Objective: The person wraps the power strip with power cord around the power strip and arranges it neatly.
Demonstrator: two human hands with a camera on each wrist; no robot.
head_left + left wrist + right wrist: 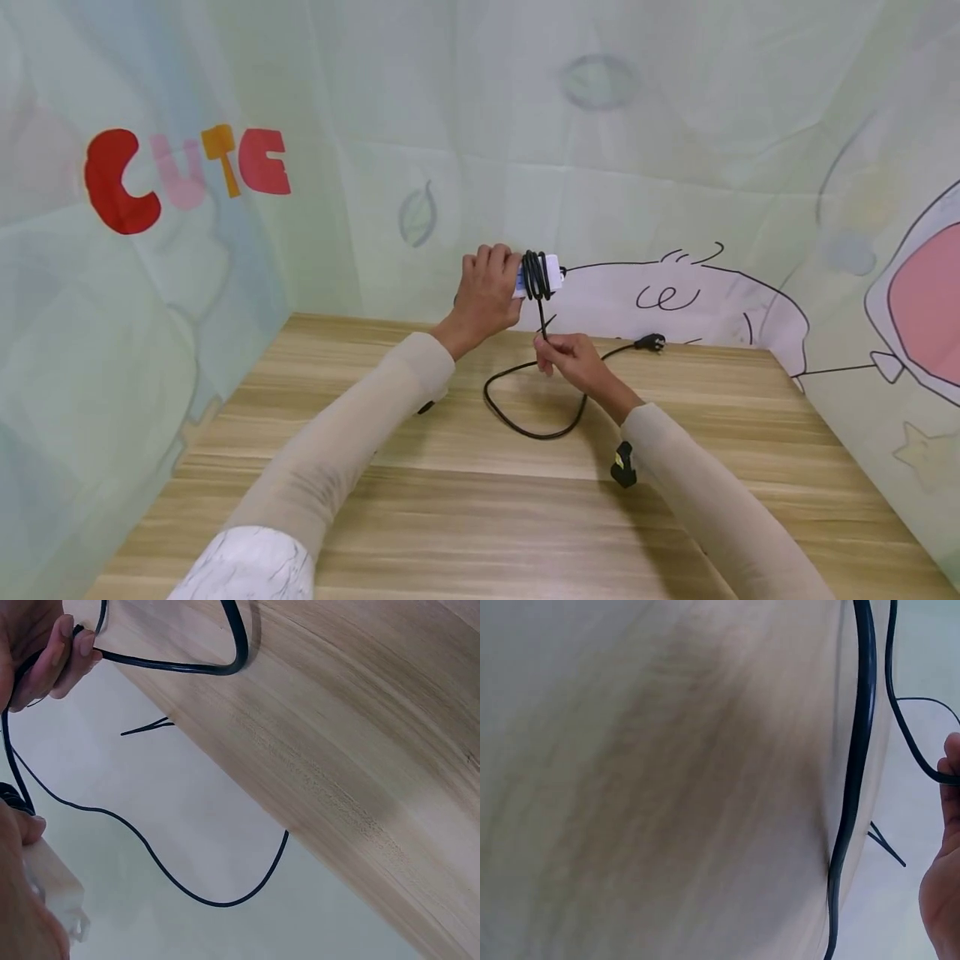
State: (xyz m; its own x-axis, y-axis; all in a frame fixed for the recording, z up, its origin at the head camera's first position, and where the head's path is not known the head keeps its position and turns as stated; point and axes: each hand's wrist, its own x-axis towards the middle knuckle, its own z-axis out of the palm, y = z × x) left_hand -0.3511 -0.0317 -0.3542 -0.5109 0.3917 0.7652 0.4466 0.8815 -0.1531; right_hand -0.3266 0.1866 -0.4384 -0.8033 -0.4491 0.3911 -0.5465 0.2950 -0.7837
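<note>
My left hand [489, 287] grips a white, block-shaped device [554, 272] with a blue patch, raised at the table's far side. Several turns of a black power cord [536, 275] are wound round the device, whose exact kind is unclear. Below it, my right hand [572, 360] pinches the cord between thumb and fingers, with a straight stretch running up to the turns. The rest of the cord loops down and ends in a black plug [651, 342] to the right. In the left wrist view, the device [56, 889] shows partly behind the left hand.
A wood-grain table [480, 525] lies under both arms. Pale printed fabric walls [510, 125] enclose it at the back and sides, with coloured letters [123, 181] on the left. A black and yellow wrist device [623, 465] sits at the right sleeve.
</note>
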